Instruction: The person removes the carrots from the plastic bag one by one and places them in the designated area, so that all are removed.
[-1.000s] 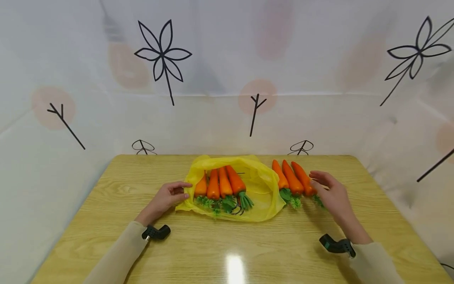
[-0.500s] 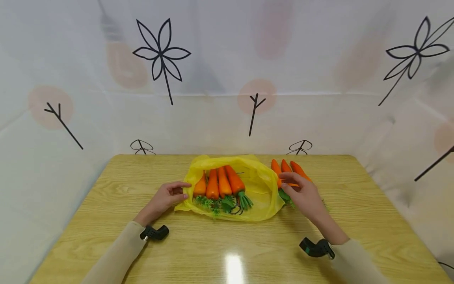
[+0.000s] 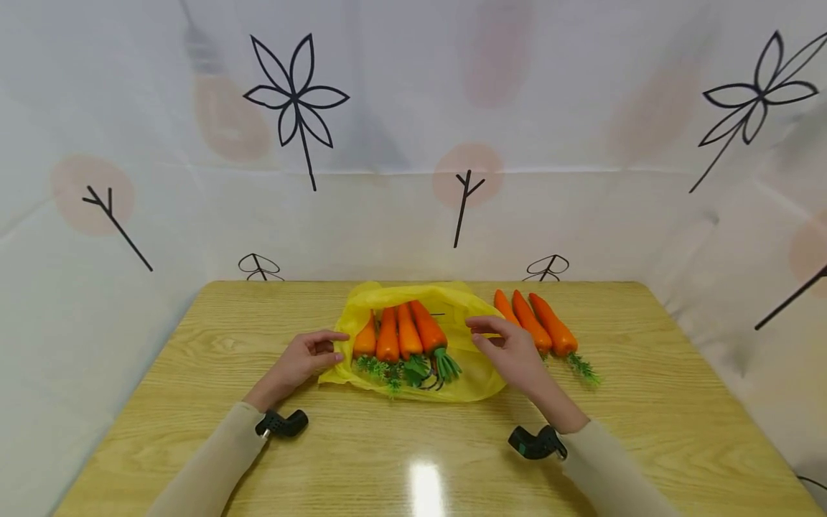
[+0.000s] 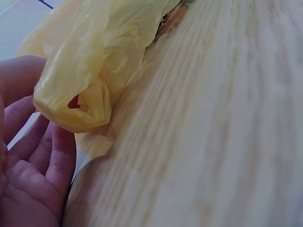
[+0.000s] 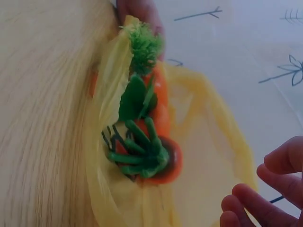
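Note:
In the head view a yellow plastic bag (image 3: 474,377) lies with its mouth facing me. Several orange carrots (image 3: 408,335) rest inside, green tops towards me. My left hand (image 3: 302,361) holds the bag's left edge; in the left wrist view the plastic (image 4: 71,90) hides some of its fingertips. My right hand (image 3: 515,353) hovers at the mouth's right side, fingers bent and apart, nothing between them. The right wrist view shows its fingers (image 5: 255,203) beside the bag's rim (image 5: 227,113). Three more carrots (image 3: 549,319) lie right of the bag, one partly hidden behind my right hand.
Everything lies on a light wood-grain table (image 3: 362,452). A pale patterned wall cloth (image 3: 388,222) rises behind the table and along both sides. Black camera mounts (image 3: 282,424) sit on both wrists. A dark cable (image 3: 812,482) shows at far right.
My right hand has moved left from the loose carrots, past them, to the bag's mouth. The left hand, the bag and the carrots have stayed in place.

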Tool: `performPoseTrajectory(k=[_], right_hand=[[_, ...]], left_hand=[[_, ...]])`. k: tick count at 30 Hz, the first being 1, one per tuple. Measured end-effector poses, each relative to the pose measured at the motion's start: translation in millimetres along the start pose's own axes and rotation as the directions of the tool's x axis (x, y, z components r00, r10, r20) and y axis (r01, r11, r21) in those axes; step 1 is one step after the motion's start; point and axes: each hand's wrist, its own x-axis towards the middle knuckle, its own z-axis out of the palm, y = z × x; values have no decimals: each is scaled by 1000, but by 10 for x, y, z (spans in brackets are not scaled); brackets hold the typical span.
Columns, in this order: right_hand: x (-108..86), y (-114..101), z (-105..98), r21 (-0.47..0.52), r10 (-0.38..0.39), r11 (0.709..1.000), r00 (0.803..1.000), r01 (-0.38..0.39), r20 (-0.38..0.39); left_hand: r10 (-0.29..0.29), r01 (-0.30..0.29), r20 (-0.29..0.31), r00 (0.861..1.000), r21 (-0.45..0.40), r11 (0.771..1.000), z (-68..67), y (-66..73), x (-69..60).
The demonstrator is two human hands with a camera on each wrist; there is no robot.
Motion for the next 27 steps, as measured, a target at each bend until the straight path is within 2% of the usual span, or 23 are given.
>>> performPoseTrajectory(k=[5, 15, 22, 27], right_hand=[[51, 46, 112, 12, -2, 1000, 1000, 2, 30], [174, 86, 288, 5, 54, 998, 994, -55, 94], [269, 62, 364, -68, 88, 995, 986, -80, 140], [320, 116, 412, -84, 131, 990, 973, -117, 189]], left_hand=[[-4, 4, 7, 1000, 3, 1000, 0, -8, 2], [13, -13, 3, 1000, 1, 1000, 2, -1, -1], [10, -10, 3, 1000, -4, 1000, 8, 14, -4], [16, -16, 1, 1000, -8, 1000, 12, 21, -8]])
